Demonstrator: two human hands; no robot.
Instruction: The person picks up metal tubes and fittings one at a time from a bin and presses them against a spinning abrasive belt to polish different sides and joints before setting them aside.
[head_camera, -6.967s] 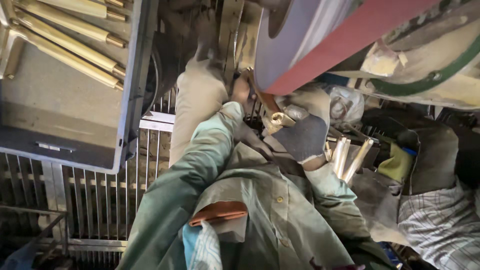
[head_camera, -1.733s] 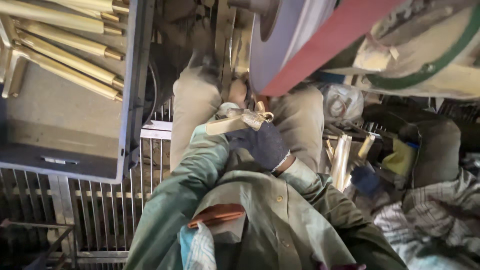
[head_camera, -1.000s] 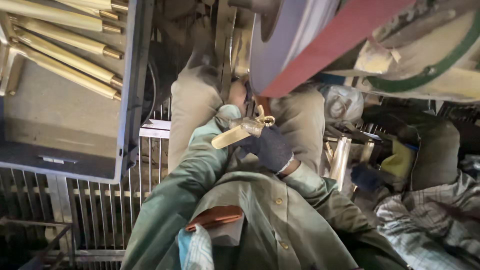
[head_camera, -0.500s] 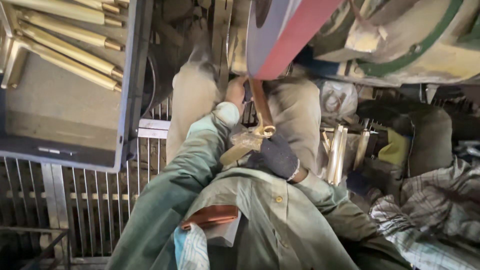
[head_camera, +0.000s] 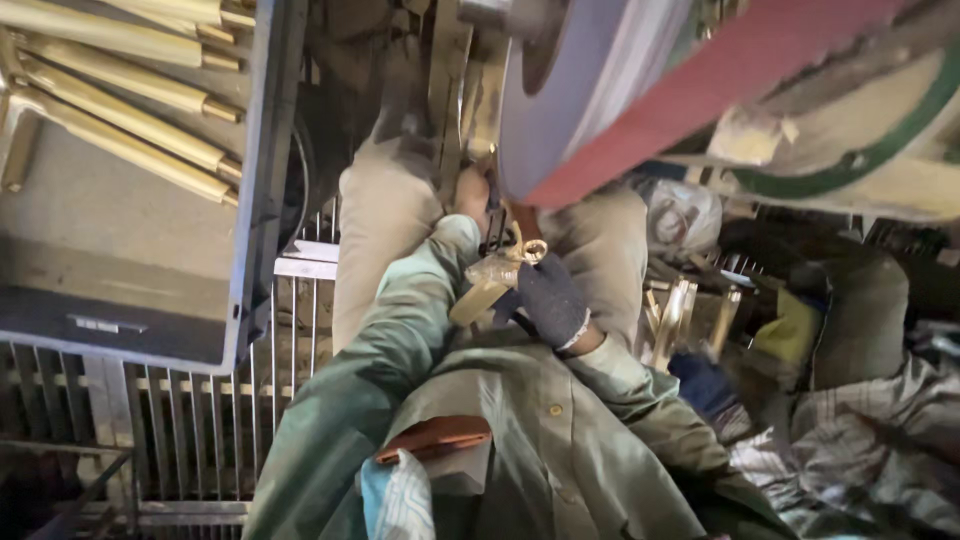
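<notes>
Holding a hard, heavy-looking brass part (head_camera: 492, 283) under the sanding belt (head_camera: 700, 100), both hands, left (head_camera: 470, 192) and gloved right (head_camera: 552, 300), grip its ends tight.

Left of the left hand (head_camera: 470, 195), a grey tray (head_camera: 130, 300) carries brass rods (head_camera: 120, 140) side by side, above a metal floor grate (head_camera: 200, 420).

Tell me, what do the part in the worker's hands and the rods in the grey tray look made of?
The part looks like brass: yellow metal, dull sheen. The rods in the grey tray share that gold colour, probably brass too.
</notes>
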